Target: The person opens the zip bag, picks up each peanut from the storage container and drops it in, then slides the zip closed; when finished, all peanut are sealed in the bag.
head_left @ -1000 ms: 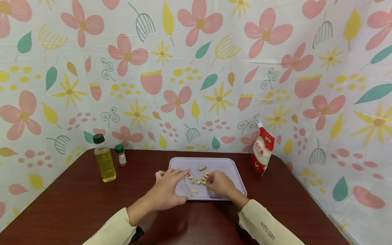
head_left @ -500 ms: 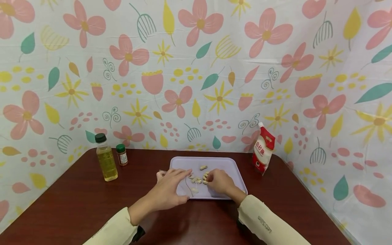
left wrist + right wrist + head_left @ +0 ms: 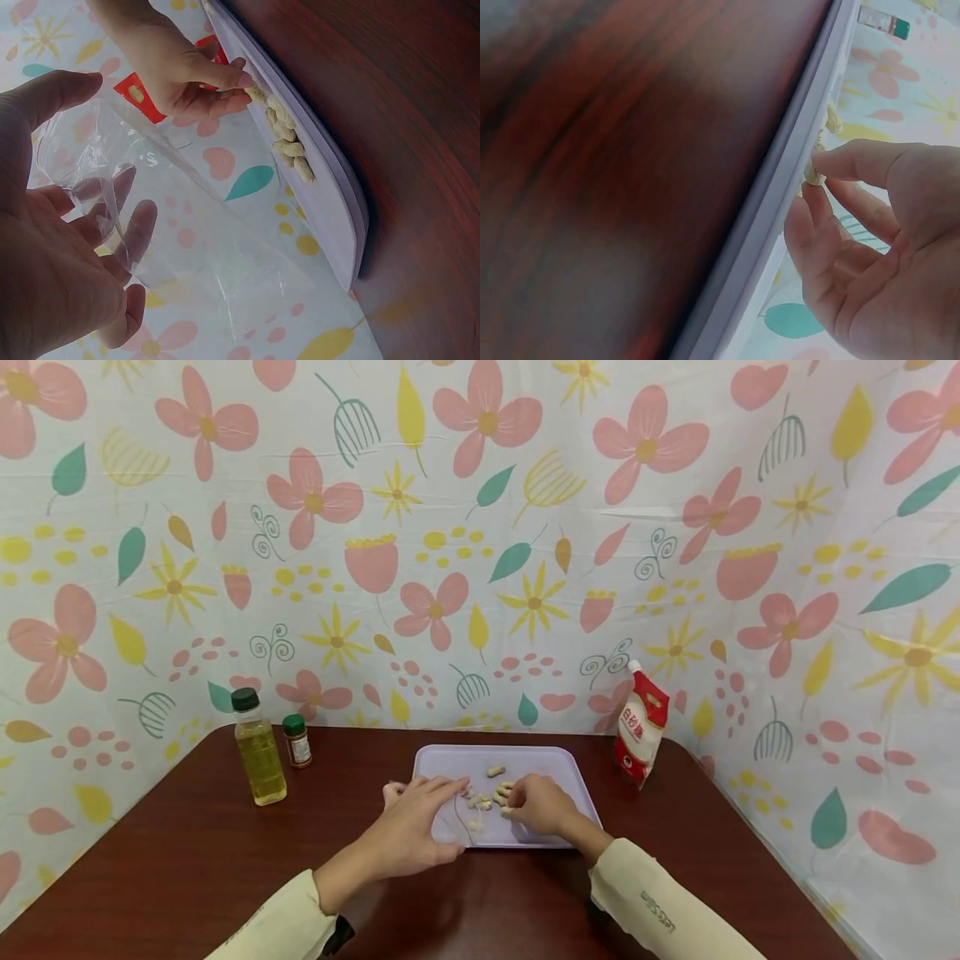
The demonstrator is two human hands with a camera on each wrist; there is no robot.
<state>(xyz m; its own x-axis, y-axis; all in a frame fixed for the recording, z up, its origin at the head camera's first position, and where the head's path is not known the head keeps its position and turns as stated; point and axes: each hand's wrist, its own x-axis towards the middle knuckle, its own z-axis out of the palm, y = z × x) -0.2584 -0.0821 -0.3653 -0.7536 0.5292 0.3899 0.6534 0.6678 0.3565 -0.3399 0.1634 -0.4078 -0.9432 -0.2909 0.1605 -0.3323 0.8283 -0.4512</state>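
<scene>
Several peanuts in their shells (image 3: 285,135) lie in a pale lilac tray (image 3: 551,768) on the table. My left hand (image 3: 408,828) is at the tray's left side, thumb and fingers spread wide, holding a clear plastic bag (image 3: 225,255) with its mouth apart. Some fingers (image 3: 139,225) show through the film. Over the tray's middle, my right hand (image 3: 546,806) pinches a peanut (image 3: 814,174) between thumb and fingertips, beside the other peanuts. One peanut (image 3: 496,772) lies apart toward the tray's far edge.
At the table's back left stand an oil bottle (image 3: 260,756) with a dark cap and a small green-capped jar (image 3: 297,745). A red and white bag (image 3: 641,727) stands at the back right. Flowered sheeting (image 3: 435,610) rises behind the dark wooden table (image 3: 225,868).
The right hand's fingertips shift slightly at the peanuts, and a peanut now shows at their tips. The left hand keeps its place with the plastic bag. The head view shifts a little.
</scene>
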